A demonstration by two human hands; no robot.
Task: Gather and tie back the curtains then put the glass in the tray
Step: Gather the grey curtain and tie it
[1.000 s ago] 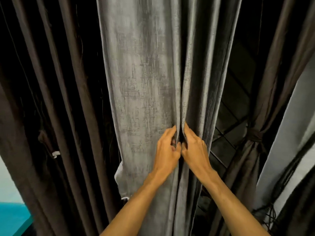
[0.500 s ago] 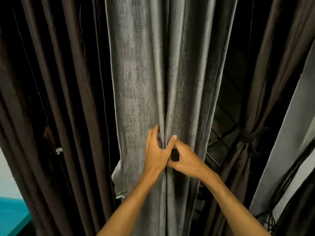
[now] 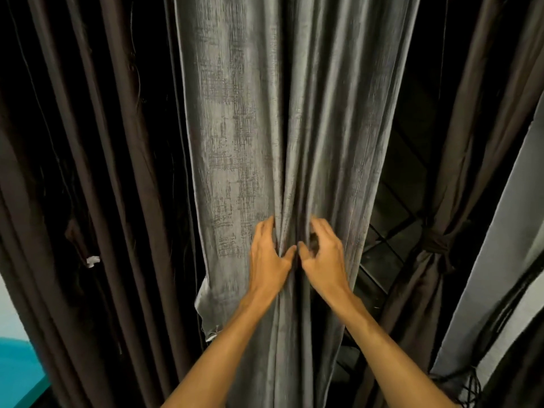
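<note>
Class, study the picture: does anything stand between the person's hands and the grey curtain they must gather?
Nothing visible does. The left hand pinches a fold of the grey curtain, and the right hand lies against the folds beside it with curled fingers.

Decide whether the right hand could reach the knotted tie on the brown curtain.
Probably yes, once it lets go. The right hand grips a fold of the grey curtain; the knotted tie sits to its right at similar height, with only that curtain's edge and a dark gap between.

Head-worn view, close before curtain (image 3: pixel 265 113)
</note>
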